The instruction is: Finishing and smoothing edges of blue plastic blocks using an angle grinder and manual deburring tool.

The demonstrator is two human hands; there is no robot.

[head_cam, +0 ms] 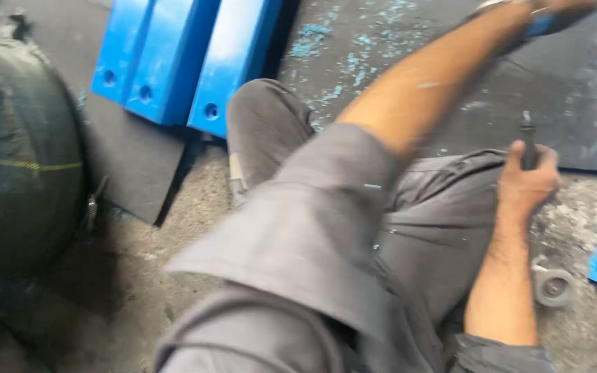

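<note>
Your right hand (528,181) is clamped on a slim dark upright tool (528,138); your left hand (554,10), stretched far forward, is mostly out of frame, grip unclear.

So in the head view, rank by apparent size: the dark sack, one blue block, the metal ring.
1. Dark sack, though nearest the camera.
2. Blue block.
3. Metal ring, smallest.
</note>
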